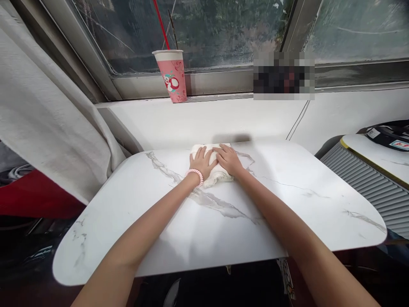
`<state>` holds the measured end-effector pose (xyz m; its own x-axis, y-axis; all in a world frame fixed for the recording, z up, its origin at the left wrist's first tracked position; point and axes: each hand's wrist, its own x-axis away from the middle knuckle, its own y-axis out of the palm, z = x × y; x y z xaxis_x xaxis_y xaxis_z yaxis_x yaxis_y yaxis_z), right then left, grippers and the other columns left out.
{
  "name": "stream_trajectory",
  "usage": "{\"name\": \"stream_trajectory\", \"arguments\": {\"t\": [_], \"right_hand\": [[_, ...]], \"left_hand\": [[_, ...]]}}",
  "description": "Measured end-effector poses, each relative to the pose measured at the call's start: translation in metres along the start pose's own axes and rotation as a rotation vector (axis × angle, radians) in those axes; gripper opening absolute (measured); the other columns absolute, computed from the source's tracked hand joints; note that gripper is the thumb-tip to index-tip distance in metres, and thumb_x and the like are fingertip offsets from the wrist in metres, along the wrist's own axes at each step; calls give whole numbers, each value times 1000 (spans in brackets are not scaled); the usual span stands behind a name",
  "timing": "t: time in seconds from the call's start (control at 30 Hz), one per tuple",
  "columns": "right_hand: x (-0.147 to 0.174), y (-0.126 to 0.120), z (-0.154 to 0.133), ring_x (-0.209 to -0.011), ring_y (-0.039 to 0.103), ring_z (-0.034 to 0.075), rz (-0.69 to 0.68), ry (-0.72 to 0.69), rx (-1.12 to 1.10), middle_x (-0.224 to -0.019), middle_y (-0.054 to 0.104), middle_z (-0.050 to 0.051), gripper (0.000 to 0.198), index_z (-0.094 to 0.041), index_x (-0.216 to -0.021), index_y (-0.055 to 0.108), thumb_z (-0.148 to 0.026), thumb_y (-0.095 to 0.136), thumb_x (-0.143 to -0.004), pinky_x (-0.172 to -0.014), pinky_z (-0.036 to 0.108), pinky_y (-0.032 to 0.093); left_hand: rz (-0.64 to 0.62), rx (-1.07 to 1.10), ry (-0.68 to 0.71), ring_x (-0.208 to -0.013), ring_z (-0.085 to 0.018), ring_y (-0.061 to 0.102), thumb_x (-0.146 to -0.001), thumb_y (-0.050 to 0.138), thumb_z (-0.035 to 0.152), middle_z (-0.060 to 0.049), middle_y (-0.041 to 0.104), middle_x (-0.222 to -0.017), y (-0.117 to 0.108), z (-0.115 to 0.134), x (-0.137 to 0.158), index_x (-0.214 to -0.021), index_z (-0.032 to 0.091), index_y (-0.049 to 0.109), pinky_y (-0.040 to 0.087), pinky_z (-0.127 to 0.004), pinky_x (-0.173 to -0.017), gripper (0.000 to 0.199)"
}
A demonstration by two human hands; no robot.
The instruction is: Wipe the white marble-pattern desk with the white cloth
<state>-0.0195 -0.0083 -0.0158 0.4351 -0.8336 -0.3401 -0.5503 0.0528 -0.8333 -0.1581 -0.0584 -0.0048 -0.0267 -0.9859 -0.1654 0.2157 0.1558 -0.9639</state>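
A cream-white cloth (220, 174) lies folded and bunched on the marble-patterned white table (134, 213), close to its far edge. Flat on the cloth's left part rests my left hand (202, 163), fingers spread, with a pink coiled band (198, 174) around the wrist. My right hand (228, 158) presses on the right part of the same cloth, its fingers stretched out toward the left. The two hands are side by side, their fingers almost touching. Neither hand wraps around the cloth.
A pink paper cup (174, 83) with a red straw stands on the window ledge behind the table. At the left hangs a pale curtain (54, 94). A ribbed grey panel (373, 187) and a dark item (390, 135) are at the right. Part of the sill is blurred out.
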Motion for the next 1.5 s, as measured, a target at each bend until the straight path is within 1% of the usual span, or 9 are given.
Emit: {"name": "stream_trajectory", "arguments": {"t": [0.17, 0.37, 0.5, 0.7, 0.87, 1.03, 1.17, 1.33, 1.5], "right_hand": [[43, -18, 1, -140, 32, 24, -67, -47, 77, -149, 41, 12, 48, -20, -139, 49, -29, 30, -96, -115, 49, 22], [94, -44, -4, -142, 27, 27, -142, -83, 124, -152, 34, 13, 51, -22, -144, 40, -41, 30, -98, -117, 51, 19], [125, -59, -11, -143, 24, 28, -179, -110, 149, -152, 32, 15, 55, -21, -146, 37, -46, 32, -97, -118, 51, 17], [176, -84, -21, -147, 12, 32, -286, -146, 121, -159, 19, 11, 75, -26, -152, 22, -66, 37, -90, -119, 56, 13], [198, -89, -9, -147, 14, 34, -233, -213, 111, -158, 19, 11, 79, -26, -153, 20, -66, 42, -88, -118, 56, 16], [190, -89, 11, -145, 18, 32, -187, -253, 85, -156, 23, 10, 70, -27, -151, 25, -59, 42, -91, -118, 55, 19], [170, -92, 29, -144, 20, 33, -202, -259, 85, -154, 26, 11, 66, -24, -150, 28, -55, 41, -93, -117, 55, 21], [128, -84, 63, -139, 26, 32, -145, -224, 76, -150, 31, 11, 63, -25, -146, 34, -59, 35, -93, -115, 54, 25], [69, -72, 93, -139, 28, 31, -150, -135, 75, -150, 33, 11, 65, -26, -144, 38, -64, 35, -91, -115, 52, 24]], "left_hand": [[-20, 32, 42, -147, -27, 17, -94, 37, 53, -11, 24, -159, -4, 20, 34, -143, 22, 40, 14, -61, -116, 58], [-78, 66, 119, -148, -28, 12, -92, 38, 57, -12, 18, -160, -5, 39, 72, -147, 21, 35, 9, -61, -116, 66], [-108, 67, 163, -148, -30, 10, -87, 45, 58, -14, 15, -160, -5, 51, 97, -148, 19, 33, 7, -62, -116, 73], [-133, 101, 301, -147, -37, 9, -79, 52, 68, -21, 14, -159, -16, 69, 144, -149, 9, 29, 5, -67, -113, 94], [-139, 148, 368, -147, -39, 6, -80, 50, 71, -23, 12, -159, -20, 80, 162, -149, 8, 28, 7, -70, -112, 96], [-123, 153, 365, -147, -38, 6, -84, 39, 74, -24, 13, -159, -14, 91, 151, -147, 6, 30, 7, -71, -111, 93], [-139, 135, 314, -147, -38, 4, -83, 38, 75, -22, 10, -159, -5, 99, 125, -148, 8, 30, 4, -71, -111, 94], [-198, 119, 270, -148, -33, 3, -84, 37, 74, -17, 9, -161, 2, 99, 71, -149, 12, 30, 3, -67, -114, 90], [-174, 136, 250, -149, -27, 5, -84, 34, 74, -12, 13, -161, 9, 87, 7, -148, 17, 30, 3, -62, -116, 86]]}}
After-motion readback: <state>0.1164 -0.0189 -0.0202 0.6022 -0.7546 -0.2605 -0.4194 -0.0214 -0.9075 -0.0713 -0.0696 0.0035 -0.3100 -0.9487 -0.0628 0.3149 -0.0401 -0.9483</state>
